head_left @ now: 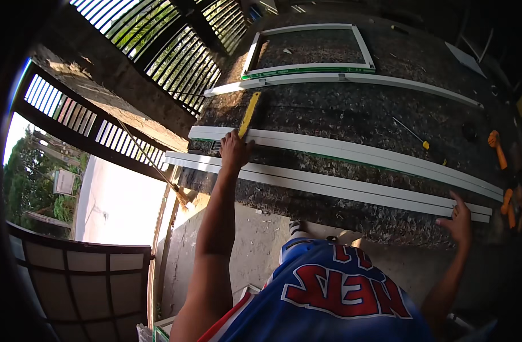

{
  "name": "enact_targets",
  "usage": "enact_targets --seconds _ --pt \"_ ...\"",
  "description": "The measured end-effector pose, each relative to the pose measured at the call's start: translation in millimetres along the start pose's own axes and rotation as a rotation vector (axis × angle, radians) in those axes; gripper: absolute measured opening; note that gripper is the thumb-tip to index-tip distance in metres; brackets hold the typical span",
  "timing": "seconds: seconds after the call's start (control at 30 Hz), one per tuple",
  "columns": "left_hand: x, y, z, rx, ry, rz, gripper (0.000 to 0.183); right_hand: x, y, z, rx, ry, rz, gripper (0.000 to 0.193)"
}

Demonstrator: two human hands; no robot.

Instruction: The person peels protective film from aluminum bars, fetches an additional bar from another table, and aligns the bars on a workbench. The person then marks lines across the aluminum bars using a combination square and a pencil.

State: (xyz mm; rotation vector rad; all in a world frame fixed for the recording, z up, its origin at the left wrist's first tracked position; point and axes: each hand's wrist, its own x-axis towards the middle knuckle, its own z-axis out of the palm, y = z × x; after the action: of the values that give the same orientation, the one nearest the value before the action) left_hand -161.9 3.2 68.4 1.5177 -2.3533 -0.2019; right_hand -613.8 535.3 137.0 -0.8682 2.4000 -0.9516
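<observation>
My left hand [235,149] is closed on the near end of a flat yellow ruler-like tool [249,114], by the left ends of two long white profiles. That tool lies across the farther white profile [329,149], which shows a green strip along its near side. Toward me runs the nearer white profile [329,187], roughly parallel to it with a gap between. My right hand [457,222] is at this profile's right end, with thumb and fingers apart and nothing held in them. Whether its fingertips touch the profile, I cannot tell.
A white rectangular frame [306,27] lies at the back of the dark worn tabletop, before it another long white bar [340,77]. A screwdriver [412,134] and orange-handled tools [497,149] lie at right. A broom [181,196] leans at the table's left.
</observation>
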Motion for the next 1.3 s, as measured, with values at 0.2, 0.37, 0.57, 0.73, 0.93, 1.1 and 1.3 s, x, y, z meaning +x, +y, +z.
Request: enact_targets --seconds 0.2,0.37,0.57,0.73,0.93,1.1,1.3 --pt "46 -46 4 0.008 -0.234 -0.007 0.049 -23 -5 -9 0.004 0.103 -0.077 0.084" --pt "55 -6 -11 0.009 -0.242 -0.053 0.028 -42 5 -9 0.049 0.137 0.010 0.072" --pt "52 10 -23 0.278 -0.102 0.085 0.017 -59 22 -8 0.045 0.175 -0.003 0.064" --pt "73 -8 -54 0.405 0.216 0.230 0.018 -77 44 -8 0.139 0.329 -0.001 0.053" --pt "73 24 -134 0.305 0.309 0.297 0.015 -100 24 -10 0.082 0.492 0.020 0.023" --pt "3 159 -149 -0.272 0.407 0.689 0.010 -93 -54 29 0.823 0.461 0.023 0.038" --pt "-99 287 -79 -0.628 0.123 1.362 0.037 -107 -81 61 1.300 0.260 -0.056 0.046"
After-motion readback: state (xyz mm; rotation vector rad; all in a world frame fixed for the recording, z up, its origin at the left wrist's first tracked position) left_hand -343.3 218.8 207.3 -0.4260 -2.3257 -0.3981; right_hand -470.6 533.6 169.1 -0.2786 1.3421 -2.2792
